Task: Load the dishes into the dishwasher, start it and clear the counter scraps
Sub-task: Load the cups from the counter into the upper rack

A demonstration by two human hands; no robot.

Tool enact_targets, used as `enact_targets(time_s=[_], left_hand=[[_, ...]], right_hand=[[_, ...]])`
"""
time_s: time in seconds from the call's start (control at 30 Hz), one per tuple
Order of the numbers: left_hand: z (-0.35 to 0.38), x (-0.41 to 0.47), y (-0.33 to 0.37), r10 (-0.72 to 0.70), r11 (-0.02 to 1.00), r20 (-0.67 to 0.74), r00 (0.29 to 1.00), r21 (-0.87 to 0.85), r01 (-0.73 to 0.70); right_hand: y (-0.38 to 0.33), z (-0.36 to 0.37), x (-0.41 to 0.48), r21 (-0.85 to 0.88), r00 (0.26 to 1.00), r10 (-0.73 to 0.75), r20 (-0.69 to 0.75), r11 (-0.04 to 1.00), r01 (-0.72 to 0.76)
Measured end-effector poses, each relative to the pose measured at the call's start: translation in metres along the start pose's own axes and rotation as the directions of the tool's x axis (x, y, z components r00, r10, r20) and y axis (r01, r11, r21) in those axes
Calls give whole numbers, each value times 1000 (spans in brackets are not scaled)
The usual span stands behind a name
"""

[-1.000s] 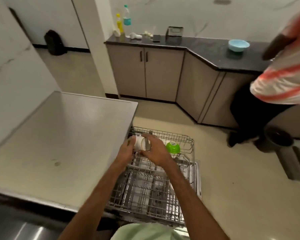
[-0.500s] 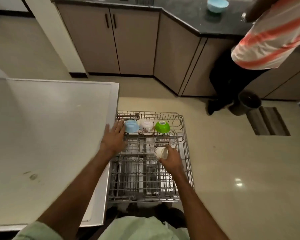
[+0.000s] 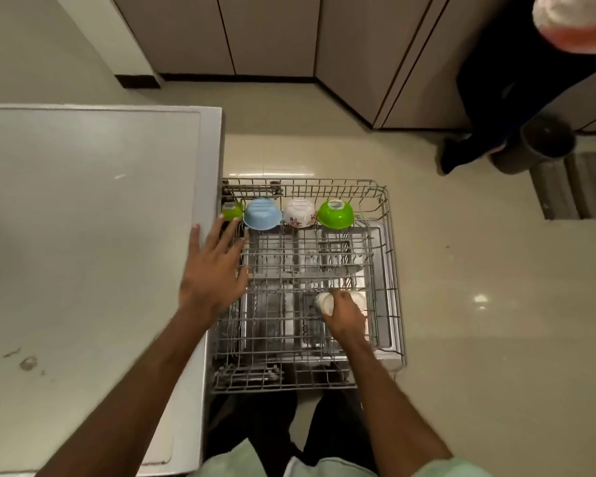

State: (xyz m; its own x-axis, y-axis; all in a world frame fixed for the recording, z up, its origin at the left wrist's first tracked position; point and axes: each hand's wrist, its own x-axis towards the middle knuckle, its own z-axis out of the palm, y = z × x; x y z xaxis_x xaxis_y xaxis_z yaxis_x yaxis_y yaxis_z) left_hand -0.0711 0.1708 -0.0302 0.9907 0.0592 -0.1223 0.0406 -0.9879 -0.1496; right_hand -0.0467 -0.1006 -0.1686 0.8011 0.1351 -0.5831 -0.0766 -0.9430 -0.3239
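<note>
My right grip [image 3: 346,316] is curled round a white cup [image 3: 325,303], low over the rack [image 3: 393,256]'s right side. My left grip [image 3: 214,270] is spread and empty at the rack's left edge. The cup seems to lie sideways; released like that, it could roll between the tines or hold water.

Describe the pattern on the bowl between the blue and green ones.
White bowl, pink flowers; head view.

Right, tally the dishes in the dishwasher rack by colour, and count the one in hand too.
Green: 2, the green bowl and a small green piece that is partly hidden
Blue: 1, the blue bowl
White: 2, the floral bowl and the cup held in the right hand
Total: 5
</note>
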Motion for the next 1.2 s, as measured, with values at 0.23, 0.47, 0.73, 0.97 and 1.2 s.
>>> enact_targets(time_s=[0.23, 0.47, 0.73, 0.97, 1.2], left_hand=[[3, 1, -1, 15, 999, 5, 1000, 45, -15], [3, 1, 0, 3, 1000, -2, 1000, 29, -3], [4, 2, 1, -6, 1000, -17, 1000, 24, 6], [3, 2, 1, -6, 1000, -1, 1000, 24, 6], [1, 2, 1, -7, 1000, 3, 1000, 5, 7]], right_hand=[[6, 31, 25, 1, 998, 65, 26, 998, -65], [5, 44, 28, 1, 997, 80, -22, 997, -80], [8, 47, 31, -43, 994, 110, -18, 993, -111], [0, 41, 35, 57, 982, 186, 5, 981, -186], [0, 41, 34, 79, 986, 168, -2, 983, -167]])
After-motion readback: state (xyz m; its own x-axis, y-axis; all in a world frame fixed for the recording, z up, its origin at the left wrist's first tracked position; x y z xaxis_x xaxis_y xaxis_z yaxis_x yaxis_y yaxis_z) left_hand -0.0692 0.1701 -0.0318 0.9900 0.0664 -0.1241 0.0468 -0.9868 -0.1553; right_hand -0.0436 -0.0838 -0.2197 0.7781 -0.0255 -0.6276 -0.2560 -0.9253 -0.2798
